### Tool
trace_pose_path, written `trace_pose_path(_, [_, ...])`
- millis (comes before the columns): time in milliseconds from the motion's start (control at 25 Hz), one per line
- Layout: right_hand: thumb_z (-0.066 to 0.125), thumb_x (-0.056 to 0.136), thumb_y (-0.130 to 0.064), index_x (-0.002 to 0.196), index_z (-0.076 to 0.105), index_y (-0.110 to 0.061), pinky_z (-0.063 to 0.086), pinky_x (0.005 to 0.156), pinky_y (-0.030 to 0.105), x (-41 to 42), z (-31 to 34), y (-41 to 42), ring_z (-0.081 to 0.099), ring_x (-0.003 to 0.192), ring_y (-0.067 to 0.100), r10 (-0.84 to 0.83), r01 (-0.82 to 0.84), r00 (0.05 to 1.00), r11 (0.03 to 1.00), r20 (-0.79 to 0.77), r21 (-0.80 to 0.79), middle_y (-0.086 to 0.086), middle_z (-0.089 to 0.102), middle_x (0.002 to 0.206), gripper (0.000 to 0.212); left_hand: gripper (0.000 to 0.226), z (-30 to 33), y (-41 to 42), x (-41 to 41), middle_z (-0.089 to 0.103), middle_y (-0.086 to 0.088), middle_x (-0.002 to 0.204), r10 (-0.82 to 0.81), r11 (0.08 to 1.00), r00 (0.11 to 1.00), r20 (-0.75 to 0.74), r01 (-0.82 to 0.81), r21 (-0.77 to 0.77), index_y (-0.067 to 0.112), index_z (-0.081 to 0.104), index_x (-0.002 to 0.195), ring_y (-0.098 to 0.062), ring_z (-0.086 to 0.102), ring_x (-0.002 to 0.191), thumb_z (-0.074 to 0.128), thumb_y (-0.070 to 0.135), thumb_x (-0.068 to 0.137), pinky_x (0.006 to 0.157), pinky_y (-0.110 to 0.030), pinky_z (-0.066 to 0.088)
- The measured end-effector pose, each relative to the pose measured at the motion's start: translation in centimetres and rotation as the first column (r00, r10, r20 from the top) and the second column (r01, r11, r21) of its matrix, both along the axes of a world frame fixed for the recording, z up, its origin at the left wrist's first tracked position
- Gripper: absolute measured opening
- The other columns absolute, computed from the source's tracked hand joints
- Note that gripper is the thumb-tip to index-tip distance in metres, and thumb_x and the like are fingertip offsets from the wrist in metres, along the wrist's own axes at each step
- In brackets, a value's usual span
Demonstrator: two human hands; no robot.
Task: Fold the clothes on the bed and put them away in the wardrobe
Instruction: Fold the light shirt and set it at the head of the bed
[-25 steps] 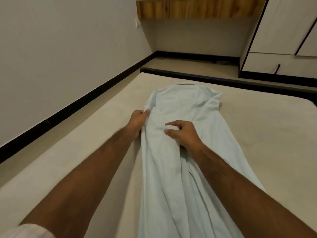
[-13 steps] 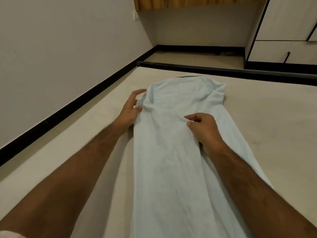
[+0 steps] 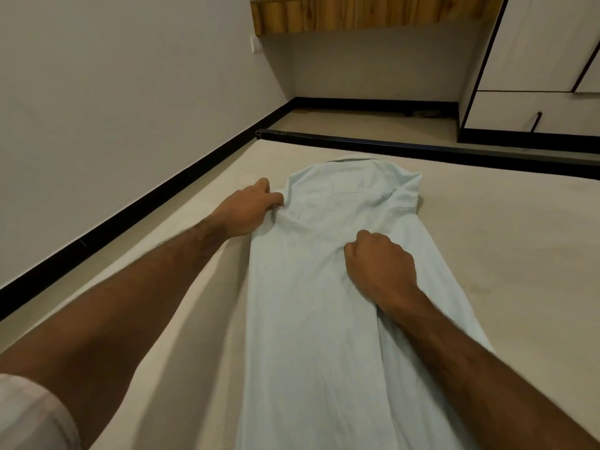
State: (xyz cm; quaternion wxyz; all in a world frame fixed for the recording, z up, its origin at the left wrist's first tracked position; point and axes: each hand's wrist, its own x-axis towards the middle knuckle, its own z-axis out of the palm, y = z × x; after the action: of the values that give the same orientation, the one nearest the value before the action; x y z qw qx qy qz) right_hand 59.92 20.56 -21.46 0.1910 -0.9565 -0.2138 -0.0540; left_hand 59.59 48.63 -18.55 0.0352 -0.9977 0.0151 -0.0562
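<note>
Both hands, the left hand (image 3: 248, 206) and right hand (image 3: 381, 264), are gripping the shirt (image 3: 311, 319) with curled fingers on the bed (image 3: 503, 238), folding barely begun, wardrobe (image 3: 535, 66) waiting.

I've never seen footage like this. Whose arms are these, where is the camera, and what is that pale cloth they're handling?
There is no machine here: these are a person's two bare arms, filmed by one wide-angle camera worn on the person's head, looking forward and down. A pale mint shirt lies stretched lengthwise on a beige bed, collar at the far end. The left hand grips the shirt's left edge near the shoulder. The right hand is curled on the middle of the shirt, bunching the cloth. Beyond the bed stand a white wardrobe and a wooden shelf on the wall.
</note>
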Motion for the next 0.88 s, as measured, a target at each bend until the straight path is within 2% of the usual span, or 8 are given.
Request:
trace_pose_path(200, [0.029,0.106,-0.05,0.066,0.034,-0.02,0.033,0.065,0.03,0.7,0.3,0.0,0.065,0.083,0.024,0.058,-0.038,0.995,0.976,0.086,-0.216,0.001,0.064,0.087,0.051,0.034,-0.8,-0.1,0.4,0.046,-0.009,0.109,0.305,0.937,0.934,0.184,-0.329,0.115,0.011,0.05,0.112,-0.026,0.051,0.09,0.026,0.035,0.108,0.082,-0.047,0.039])
trace_pose_path(360, [0.036,0.107,-0.04,0.105,0.05,-0.017,0.037,0.068,0.033,0.6,0.6,-0.1,0.06,0.091,0.024,0.09,-0.073,0.98,0.992,0.177,-0.103,0.004,0.063,0.109,0.028,0.045,-1.6,-1.1,1.2,0.047,-0.013,0.124,0.414,0.902,0.903,0.118,-0.424,0.083,0.01,0.043,0.125,-0.032,0.056,0.102,0.027,0.048,0.106,0.09,-0.052,0.04])
trace_pose_path(480, [0.028,0.102,-0.052,0.141,0.044,-0.022,0.04,0.1,0.04,-2.8,0.2,0.3,0.047,0.125,0.022,0.383,-0.387,0.891,0.922,0.243,-0.033,0.001,0.049,0.142,0.052,0.048,-2.8,-1.2,1.6,0.053,-0.013,0.121,0.406,0.912,0.906,0.116,-0.41,0.006,0.011,0.041,0.124,-0.034,0.057,0.102,0.034,0.053,0.103,0.089,-0.052,0.041])
trace_pose_path(560, [0.011,0.095,-0.069,0.157,0.023,-0.029,0.014,0.123,0.043,-4.8,-1.3,0.2,0.019,0.151,0.018,0.521,-0.509,0.852,0.845,0.043,-0.161,-0.001,0.022,0.165,0.075,0.048,-3.7,-1.1,1.5,0.059,-0.012,0.111,0.408,0.908,0.905,0.122,-0.389,-0.156,0.012,0.04,0.122,-0.035,0.058,0.098,0.037,0.055,0.101,0.082,-0.047,0.041])
trace_pose_path(640, [0.005,0.092,-0.076,0.16,0.009,-0.034,-0.002,0.125,0.047,-4.6,-3.3,0.0,-0.004,0.155,0.02,0.485,-0.47,0.875,0.852,0.007,-0.23,0.001,-0.001,0.169,0.08,0.055,-3.7,-0.7,1.1,0.058,-0.007,0.102,0.445,0.813,0.894,0.057,-0.377,-0.444,0.012,0.037,0.128,-0.03,0.058,0.094,0.048,0.056,0.098,0.077,-0.038,0.039])
trace_pose_path(720, [0.005,0.091,-0.078,0.16,0.008,-0.037,-0.003,0.124,0.051,-4.2,-4.3,-0.2,-0.01,0.155,0.026,0.404,-0.382,0.913,0.892,0.05,-0.242,0.005,-0.006,0.168,0.08,0.071,-2.5,-0.5,0.2,0.051,-0.003,0.113,0.463,0.62,0.882,-0.093,-0.397,-0.677,0.012,0.033,0.141,-0.022,0.053,0.101,0.059,0.057,0.092,0.077,-0.031,0.041])
trace_pose_path(800, [0.006,0.092,-0.077,0.16,0.008,-0.037,-0.002,0.124,0.052,-4.2,-4.5,-0.1,-0.007,0.155,0.028,0.382,-0.362,0.923,0.906,0.052,-0.22,0.007,-0.005,0.168,0.079,0.083,-1.1,-0.8,-1.8,0.05,-0.001,0.122,0.417,0.502,0.888,-0.192,-0.401,-0.766,0.015,0.028,0.147,-0.018,0.054,0.105,0.069,0.053,0.086,0.071,-0.021,0.045])
trace_pose_path(880, [0.006,0.092,-0.076,0.16,0.004,-0.037,-0.005,0.124,0.051,-4.0,-4.6,0.2,-0.008,0.155,0.027,0.406,-0.393,0.914,0.887,0.003,-0.243,0.008,-0.006,0.168,0.079,0.096,-0.7,-2.2,-4.9,0.055,-0.002,0.128,0.335,0.407,0.915,-0.224,-0.355,-0.841,0.019,0.018,0.152,-0.015,0.06,0.105,0.079,0.044,0.081,0.079,-0.024,0.054])
